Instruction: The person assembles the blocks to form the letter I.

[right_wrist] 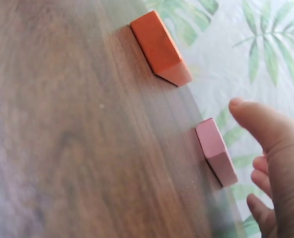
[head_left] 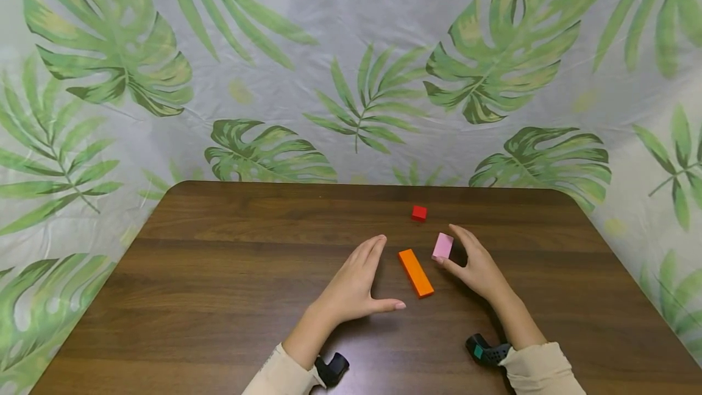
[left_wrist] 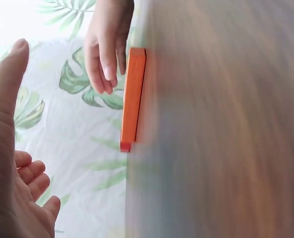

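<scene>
An orange rectangular block [head_left: 416, 273] lies on the table between the two hands, its long side slanting. My left hand [head_left: 356, 285] hovers to its left, thumb spread away from the straight fingers, holding nothing. On the right, a smaller pink block [head_left: 443, 245] lies within the spread of my right hand [head_left: 478, 266], whose thumb and fingers stand apart around it. The right wrist view shows a gap between the thumb [right_wrist: 256, 119] and the pink block [right_wrist: 216, 151]. Farther back sits a small red block [head_left: 419, 213], apart from both hands.
The dark wooden table [head_left: 219, 297] has rounded far corners. Behind it hangs a pale cloth [head_left: 378, 17] printed with green leaves. Black wrist devices sit at the left wrist [head_left: 332, 370] and right wrist [head_left: 487, 350].
</scene>
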The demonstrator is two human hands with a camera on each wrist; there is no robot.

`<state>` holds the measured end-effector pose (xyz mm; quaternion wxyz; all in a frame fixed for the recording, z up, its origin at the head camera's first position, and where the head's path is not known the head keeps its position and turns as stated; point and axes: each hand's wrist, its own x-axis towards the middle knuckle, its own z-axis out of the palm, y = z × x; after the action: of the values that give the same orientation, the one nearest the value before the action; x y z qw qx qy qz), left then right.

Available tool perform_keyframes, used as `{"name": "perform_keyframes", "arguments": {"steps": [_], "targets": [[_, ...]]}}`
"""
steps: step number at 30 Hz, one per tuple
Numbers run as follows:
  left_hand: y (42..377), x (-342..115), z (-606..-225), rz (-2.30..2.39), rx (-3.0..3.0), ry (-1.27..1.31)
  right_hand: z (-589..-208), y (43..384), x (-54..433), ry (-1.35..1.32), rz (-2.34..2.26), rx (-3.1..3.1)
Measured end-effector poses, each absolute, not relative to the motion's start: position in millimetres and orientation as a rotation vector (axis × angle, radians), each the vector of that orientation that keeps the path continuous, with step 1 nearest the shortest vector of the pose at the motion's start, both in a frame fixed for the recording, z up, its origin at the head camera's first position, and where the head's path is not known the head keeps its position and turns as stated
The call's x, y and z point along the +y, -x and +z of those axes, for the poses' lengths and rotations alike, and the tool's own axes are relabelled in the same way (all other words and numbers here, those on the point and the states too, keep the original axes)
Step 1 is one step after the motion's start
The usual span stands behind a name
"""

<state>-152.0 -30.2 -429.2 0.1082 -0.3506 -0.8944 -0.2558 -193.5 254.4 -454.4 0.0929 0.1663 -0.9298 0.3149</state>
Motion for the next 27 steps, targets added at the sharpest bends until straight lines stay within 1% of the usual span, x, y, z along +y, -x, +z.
{"name": "perform_keyframes", "arguments": {"steps": [14,27], "targets": [[157,-6,-446,-0.805,-2.764,0.958,-462,196,258,-0.464,0.955,-2.81],[159,7,-456,-0.991,-2.88,0.878,-463,195,259,-0.452,0.957,-2.841]]}}
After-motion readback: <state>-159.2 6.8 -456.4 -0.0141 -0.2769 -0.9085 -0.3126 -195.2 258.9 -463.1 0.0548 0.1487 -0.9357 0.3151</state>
